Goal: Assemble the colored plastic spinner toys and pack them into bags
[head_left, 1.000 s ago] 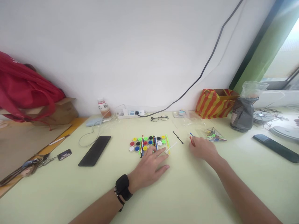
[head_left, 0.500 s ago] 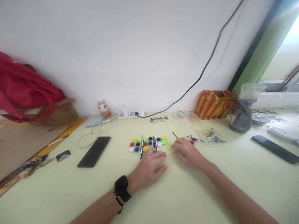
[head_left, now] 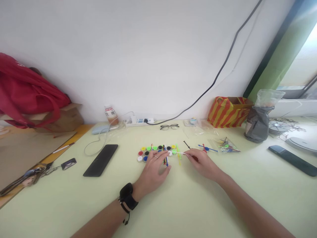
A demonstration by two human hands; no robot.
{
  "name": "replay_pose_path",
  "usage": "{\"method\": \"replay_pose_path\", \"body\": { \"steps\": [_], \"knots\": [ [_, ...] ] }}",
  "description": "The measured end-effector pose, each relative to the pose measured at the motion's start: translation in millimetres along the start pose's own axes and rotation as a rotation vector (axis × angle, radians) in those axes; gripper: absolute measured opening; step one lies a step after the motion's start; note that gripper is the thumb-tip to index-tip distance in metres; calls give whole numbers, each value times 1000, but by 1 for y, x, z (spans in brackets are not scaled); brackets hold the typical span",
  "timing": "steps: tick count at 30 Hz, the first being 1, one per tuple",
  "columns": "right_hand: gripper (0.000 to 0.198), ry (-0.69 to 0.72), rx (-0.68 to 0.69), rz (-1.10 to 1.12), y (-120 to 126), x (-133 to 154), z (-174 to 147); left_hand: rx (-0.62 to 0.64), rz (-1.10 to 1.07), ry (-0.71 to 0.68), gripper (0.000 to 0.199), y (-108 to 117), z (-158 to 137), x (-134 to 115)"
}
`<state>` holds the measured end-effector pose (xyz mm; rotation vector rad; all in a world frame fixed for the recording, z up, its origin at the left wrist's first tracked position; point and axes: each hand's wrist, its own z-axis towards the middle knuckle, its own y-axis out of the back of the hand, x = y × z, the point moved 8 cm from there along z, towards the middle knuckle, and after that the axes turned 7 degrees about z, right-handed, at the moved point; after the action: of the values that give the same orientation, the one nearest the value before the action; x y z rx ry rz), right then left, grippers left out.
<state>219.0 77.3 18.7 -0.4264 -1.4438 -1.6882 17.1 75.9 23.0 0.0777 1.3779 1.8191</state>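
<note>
In the head view my right hand pinches a thin white plastic arrow, which points left above the table. My left hand has its fingers stretched apart, with the index fingertip close to the arrow's left end; whether they touch I cannot tell. Under and behind the left fingers lie rows of coloured round discs, partly hidden, with coloured arrows laid among them. Green and yellow arrows lie between the hands. Beyond the right hand are a black arrow and crossed red and blue arrows.
A clear bag of small parts lies to the right, a dark phone farther right. On the left are a black phone and a key tag. Glasses, a power strip and a striped bag stand along the wall.
The white arrow has moved up and away from me, with my right hand on it. My left hand has shifted left, and its fingers now reach over the discs.
</note>
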Motion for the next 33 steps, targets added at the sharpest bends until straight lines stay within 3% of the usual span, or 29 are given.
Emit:
{"method": "replay_pose_path", "body": {
  "steps": [6, 11, 15, 20, 24, 29, 33],
  "knots": [
    [25, -6, -90, -69, 6, -2, 0, 146, 128, -109, 62, -14, -2, -7],
    [20, -45, -127, -32, 10, -5, -2, 155, 102, -183, 37, -9, -1, -22],
    [12, -76, -95, 161, 5, -4, -4, 129, 96, -218, 34, -6, -1, -28],
    [24, -88, -100, 283, 4, 4, -1, 69, 93, -218, 16, -4, -1, -27],
    [31, -104, -130, 431, 5, 6, 2, 66, -27, -152, 5, -2, -2, -24],
    [41, -184, -142, 787, 0, 5, 0, 57, -296, 2, 11, -4, -3, -11],
    [49, -211, -121, 865, -1, 11, -2, 31, -480, 96, 15, -9, -2, 2]
  ]
}}
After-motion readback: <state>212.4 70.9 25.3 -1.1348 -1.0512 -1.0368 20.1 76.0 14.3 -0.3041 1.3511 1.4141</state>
